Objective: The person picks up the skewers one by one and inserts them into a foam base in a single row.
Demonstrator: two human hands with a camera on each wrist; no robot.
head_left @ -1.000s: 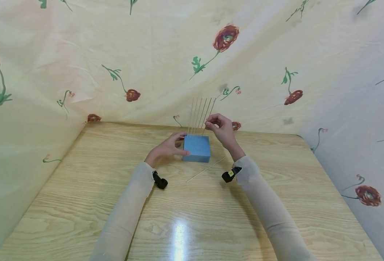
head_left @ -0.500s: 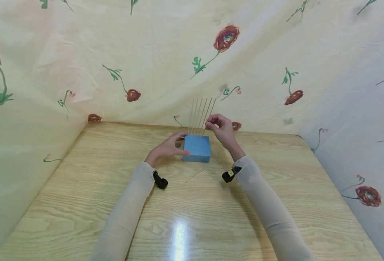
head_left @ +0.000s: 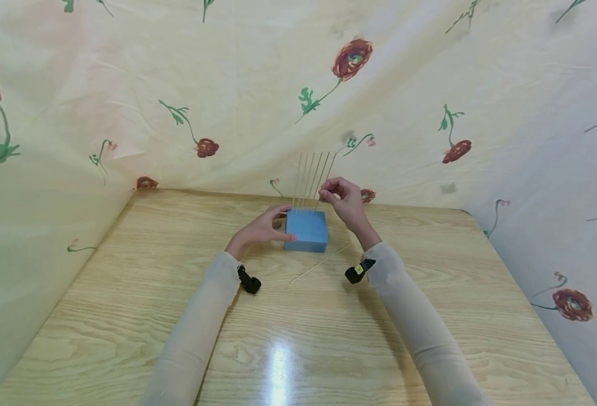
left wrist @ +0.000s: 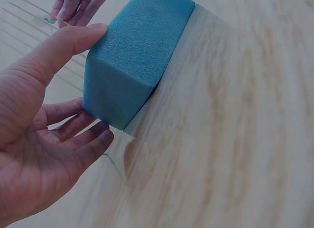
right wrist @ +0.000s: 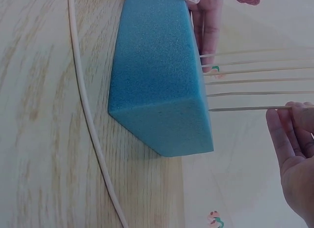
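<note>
A blue foam block (head_left: 306, 230) sits on the table with several thin wooden sticks (right wrist: 255, 82) standing in a row along its far edge. My left hand (head_left: 259, 229) holds the block at its left side. Its thumb (left wrist: 81, 39) presses near the block's front top edge, and the other fingers reach the far side. My right hand (head_left: 348, 204) pinches the rightmost stick (right wrist: 235, 109) partway up between thumb and fingers. That stick's lower end meets the block's top; how deep it goes is hidden.
One loose stick (head_left: 321, 264) lies slantwise on the wooden table (head_left: 227, 349) in front of the block. A cream flowered cloth (head_left: 258, 73) hangs behind the table and along both sides. Each wrist wears a small black camera.
</note>
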